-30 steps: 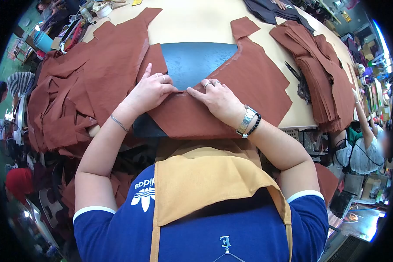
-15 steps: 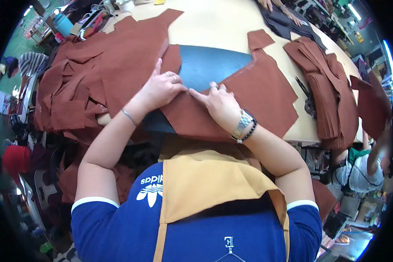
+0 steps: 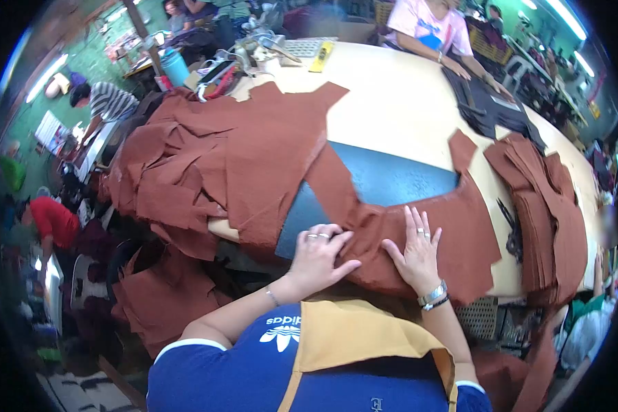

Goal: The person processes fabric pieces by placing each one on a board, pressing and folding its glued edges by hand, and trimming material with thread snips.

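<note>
A reddish-brown cut fabric piece (image 3: 453, 237) lies over the table's near edge and across a dark blue board (image 3: 391, 175). Its left part is bunched into folds. My left hand (image 3: 317, 259) is at those folds, its ringed fingers curled against the cloth and the thumb stretched to the right. The fingertips are partly lost in the folds. My right hand (image 3: 419, 257) lies flat on the same piece with fingers spread. To the left, a large heap of reddish-brown fabric pieces (image 3: 264, 137) covers the table.
At right are a stack of brown pieces (image 3: 535, 220) and dark scissors (image 3: 511, 230). Across the table (image 3: 391, 89), a person in a pink shirt (image 3: 429, 27) handles dark fabric (image 3: 477, 103). A yellow packet (image 3: 321, 57) lies at the back. More brown fabric (image 3: 165, 299) hangs low at left.
My head view has tilted up. My hands, pinching close together on the cloth before, are now farther apart; the right has flattened out. Folds have formed in the fabric's left part.
</note>
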{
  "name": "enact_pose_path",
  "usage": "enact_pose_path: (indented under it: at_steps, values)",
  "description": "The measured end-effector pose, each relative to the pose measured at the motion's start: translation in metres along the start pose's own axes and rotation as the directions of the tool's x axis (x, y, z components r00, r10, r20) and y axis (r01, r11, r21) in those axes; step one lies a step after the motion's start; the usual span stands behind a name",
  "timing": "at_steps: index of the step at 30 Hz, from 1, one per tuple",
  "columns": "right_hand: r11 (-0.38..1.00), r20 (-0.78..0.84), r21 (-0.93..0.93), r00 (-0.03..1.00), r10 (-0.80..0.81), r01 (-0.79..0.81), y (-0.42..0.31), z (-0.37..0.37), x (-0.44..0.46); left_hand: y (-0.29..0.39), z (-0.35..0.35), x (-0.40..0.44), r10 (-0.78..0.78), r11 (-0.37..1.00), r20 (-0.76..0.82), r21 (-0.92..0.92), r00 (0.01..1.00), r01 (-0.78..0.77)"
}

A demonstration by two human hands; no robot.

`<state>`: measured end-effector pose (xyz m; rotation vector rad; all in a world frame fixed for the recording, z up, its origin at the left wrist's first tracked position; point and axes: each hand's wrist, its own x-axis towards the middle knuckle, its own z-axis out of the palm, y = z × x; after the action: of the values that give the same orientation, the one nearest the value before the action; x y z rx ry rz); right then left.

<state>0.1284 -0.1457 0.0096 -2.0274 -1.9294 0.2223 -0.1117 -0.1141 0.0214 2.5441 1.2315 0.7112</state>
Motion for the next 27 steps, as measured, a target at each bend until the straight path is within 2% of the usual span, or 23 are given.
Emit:
enact_pose_path:
  at_steps: [1, 3, 4, 5, 6, 7, 8, 9, 10, 11, 13, 14, 15, 16, 17, 18, 19, 20, 21, 22, 23, 24, 27]
  values:
    - [0.997, -0.011, 0.073, 1.0, 0.022, -0.021, -0.004, 0.001, 0.002, 0.001, 0.005, 0.009, 0.012, 0.998, -0.004, -0.054, 1.0, -0.012]
    - [0.972, -0.006, 0.225, 0.997, 0.075, -0.072, -0.014, 0.001, 0.002, -0.011, 0.019, 0.025, 0.002, 0.978, 0.139, -0.209, 0.99, 0.027]
    - [0.941, 0.019, 0.33, 0.997, 0.072, -0.074, -0.016, -0.002, 0.002, -0.007, 0.014, 0.037, -0.104, 0.914, 0.279, -0.352, 0.955, 0.203]
    - [0.89, -0.007, 0.455, 0.999, 0.041, -0.033, -0.016, -0.004, 0.002, -0.005, 0.02, 0.04, -0.17, 0.73, 0.208, -0.631, 0.963, 0.264]
    - [0.822, -0.033, 0.569, 0.999, 0.013, 0.008, -0.012, -0.006, 0.004, -0.006, 0.027, 0.043, -0.254, 0.466, 0.149, -0.847, 0.956, 0.256]
    - [0.738, -0.053, 0.674, 0.998, -0.012, 0.045, -0.007, -0.009, 0.008, -0.005, 0.022, 0.044, -0.353, 0.159, 0.111, -0.972, 0.929, 0.176]
    - [0.746, -0.154, 0.648, 0.986, -0.066, 0.151, 0.0, -0.012, 0.011, -0.011, 0.011, 0.043, -0.462, 0.074, 0.136, -0.979, 0.876, 0.191]
    - [0.683, -0.196, 0.709, 0.979, -0.046, 0.174, 0.004, -0.016, 0.016, -0.018, -0.012, 0.047, -0.569, -0.015, 0.165, -0.982, 0.806, 0.19]
    - [0.751, -0.173, 0.647, 0.985, -0.019, 0.129, 0.008, -0.028, 0.019, -0.044, -0.03, 0.044, -0.579, -0.066, 0.19, -0.98, 0.793, 0.187]
    - [0.811, -0.219, 0.568, 0.976, -0.017, 0.141, 0.017, -0.027, 0.024, -0.072, -0.052, 0.032, -0.593, -0.118, 0.216, -0.976, 0.776, 0.182]
    - [0.852, -0.193, 0.516, 0.981, 0.018, 0.086, 0.04, -0.018, 0.032, -0.064, -0.136, 0.01, -0.788, -0.148, 0.121, -0.989, 0.604, 0.004]
    - [0.863, -0.167, 0.502, 0.986, 0.027, 0.062, 0.051, -0.012, 0.034, -0.086, -0.159, -0.009, -0.845, -0.093, 0.016, -0.989, 0.535, -0.117]
    - [0.874, -0.151, 0.485, 0.987, 0.044, 0.035, 0.059, -0.005, 0.034, -0.097, -0.189, -0.032, -0.911, 0.008, -0.072, -0.987, 0.405, -0.159]
    - [0.929, -0.085, 0.368, 0.992, 0.088, -0.051, 0.065, -0.002, 0.032, -0.138, -0.208, -0.068, -0.918, 0.275, -0.317, -0.942, 0.24, -0.19]
    - [0.96, -0.064, 0.277, 0.996, 0.066, -0.046, 0.069, 0.0, 0.031, -0.172, -0.239, -0.102, -0.923, 0.325, -0.365, -0.909, 0.12, -0.26]
    - [0.982, -0.041, 0.185, 0.998, 0.047, -0.039, 0.072, -0.001, 0.03, -0.156, -0.265, -0.112, -0.885, 0.464, -0.454, -0.842, -0.102, -0.276]
    - [0.995, -0.019, 0.093, 0.999, 0.03, -0.028, 0.073, -0.001, 0.029, -0.165, -0.293, -0.141, -0.799, 0.596, -0.558, -0.783, -0.224, -0.178]
    - [0.992, -0.04, 0.128, 0.999, 0.025, -0.02, 0.074, 0.0, 0.03, -0.198, -0.329, -0.2, -0.68, 0.712, -0.731, -0.677, 0.056, -0.185]
    - [0.994, -0.051, 0.11, 0.999, 0.018, -0.012, 0.074, 0.001, 0.031, -0.151, -0.337, -0.176, -0.659, 0.752, -0.723, -0.639, -0.208, -0.161]
    - [0.996, -0.06, 0.091, 0.998, 0.01, -0.005, 0.073, 0.0, 0.03, -0.143, -0.356, -0.187, -0.585, 0.797, -0.714, -0.593, -0.383, -0.113]
    - [0.997, -0.07, 0.072, 0.998, 0.003, 0.002, 0.072, 0.0, 0.03, -0.128, -0.361, -0.184, -0.444, 0.866, -0.762, -0.499, -0.471, -0.008]
    - [0.998, -0.077, 0.061, 0.997, -0.004, 0.009, 0.071, 0.0, 0.03, -0.134, -0.373, -0.196, -0.344, 0.914, -0.798, -0.405, -0.494, 0.017]
    - [0.998, -0.071, 0.057, 0.997, -0.004, 0.008, 0.067, -0.002, 0.029, -0.186, -0.382, -0.223, 0.039, 0.93, -0.962, -0.064, -0.27, 0.361]
